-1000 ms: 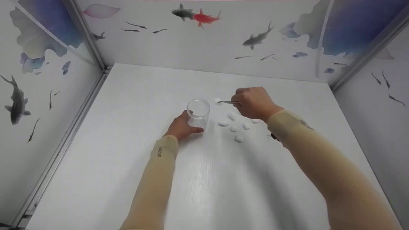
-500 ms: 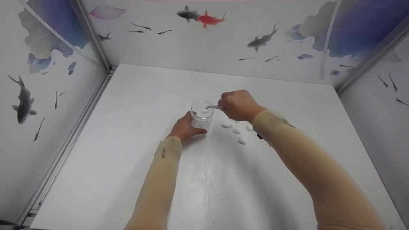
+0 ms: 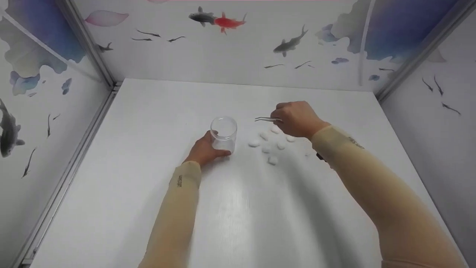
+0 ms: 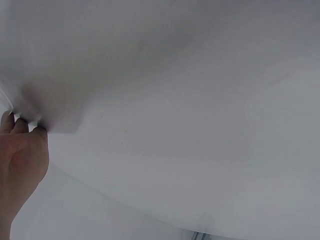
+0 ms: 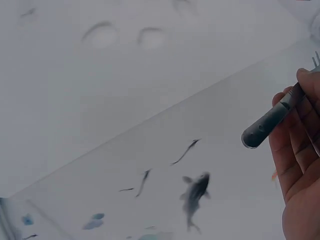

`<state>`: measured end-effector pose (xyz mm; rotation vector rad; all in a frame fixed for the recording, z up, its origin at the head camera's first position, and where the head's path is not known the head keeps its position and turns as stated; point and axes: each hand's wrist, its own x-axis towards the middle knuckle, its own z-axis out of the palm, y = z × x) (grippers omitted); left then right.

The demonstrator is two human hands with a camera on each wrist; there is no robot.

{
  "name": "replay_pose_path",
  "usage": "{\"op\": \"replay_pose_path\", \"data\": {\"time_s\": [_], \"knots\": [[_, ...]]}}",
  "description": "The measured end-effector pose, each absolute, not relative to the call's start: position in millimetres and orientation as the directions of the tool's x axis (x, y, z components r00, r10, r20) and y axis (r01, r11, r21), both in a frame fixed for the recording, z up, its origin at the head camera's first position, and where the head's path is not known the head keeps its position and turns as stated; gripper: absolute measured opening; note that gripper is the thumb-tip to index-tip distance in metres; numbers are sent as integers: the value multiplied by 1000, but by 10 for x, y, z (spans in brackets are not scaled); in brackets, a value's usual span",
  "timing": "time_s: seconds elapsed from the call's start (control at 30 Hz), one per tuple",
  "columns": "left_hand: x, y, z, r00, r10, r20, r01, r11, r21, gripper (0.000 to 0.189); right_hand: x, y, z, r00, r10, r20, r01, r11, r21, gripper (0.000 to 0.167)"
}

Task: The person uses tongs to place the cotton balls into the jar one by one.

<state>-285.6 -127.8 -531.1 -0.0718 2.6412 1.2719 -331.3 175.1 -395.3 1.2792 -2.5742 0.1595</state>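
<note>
My left hand (image 3: 204,150) grips the lower side of a clear, open-topped jar (image 3: 224,144), which stands upright on the white table. The left wrist view catches fingers of that hand (image 4: 25,150) at the frame's left edge. My right hand (image 3: 297,119) pinches metal tweezers (image 3: 266,119) to the right of the jar. Their tips point toward it, stand slightly apart and hold nothing. In the right wrist view the tweezers' rounded end (image 5: 260,130) sticks out of the hand. Several small white oval pieces (image 3: 272,160) lie below the tweezers; their material cannot be told.
White panels (image 3: 223,56) printed with fish enclose the table (image 3: 148,208) at the back and sides. A metal frame edge (image 3: 96,52) runs down the left corner. A faint white bit (image 3: 307,154) lies near the right wrist.
The right hand carried a white piece in the tweezers left over the jar, then moved back right. The piece is gone from the tips. The left hand kept holding the jar.
</note>
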Motion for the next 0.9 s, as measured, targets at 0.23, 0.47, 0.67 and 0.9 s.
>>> {"op": "replay_pose_path", "data": {"time_s": [0.23,0.47,0.67,0.9], "knots": [[-2814,-1346,-5259,-978,54,-204,-124,637,761,107,-3308,2370,-4272,-667,-719,195,-729,684,25,9],[-2852,-1275,-5265,-975,81,-206,-108,642,759,109,-3245,2779,-4544,-719,-683,130,-680,729,72,7],[-2854,-1276,-5273,-974,74,-215,-117,649,752,108,-3220,2798,-4629,-729,-675,116,-673,737,60,6],[-2859,-1280,-5287,-976,78,-202,-106,638,762,104,-3209,2753,-4665,-710,-693,123,-692,719,57,7]]}}
